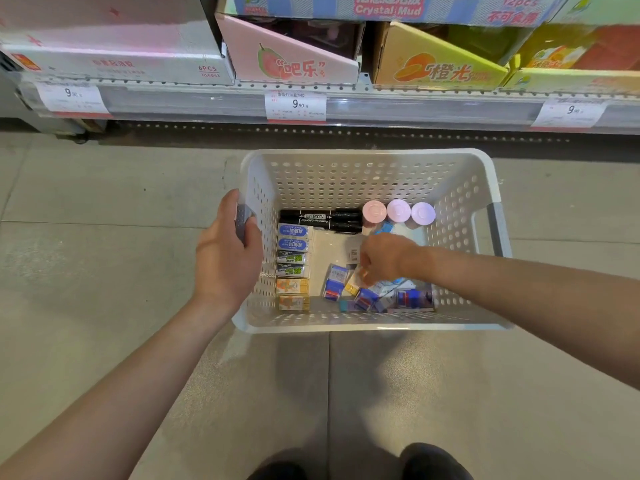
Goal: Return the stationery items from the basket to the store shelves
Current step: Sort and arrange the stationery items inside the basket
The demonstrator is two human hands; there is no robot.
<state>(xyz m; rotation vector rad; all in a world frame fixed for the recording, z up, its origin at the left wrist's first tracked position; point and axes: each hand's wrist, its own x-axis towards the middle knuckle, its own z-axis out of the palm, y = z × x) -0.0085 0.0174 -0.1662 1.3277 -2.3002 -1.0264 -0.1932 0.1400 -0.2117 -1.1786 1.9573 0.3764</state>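
Here, right hand (379, 259) in basket (363, 168), among stationery (367, 297)

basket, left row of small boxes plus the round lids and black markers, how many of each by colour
Blue boxes: 2
Green boxes: 2
Orange boxes: 2
Black markers: 2
Pink lids: 2
Lilac lid: 1
Total: 11

White perforated basket (363, 178) with grey handles, black markers (320, 220), pink and lilac round lids (398, 210)
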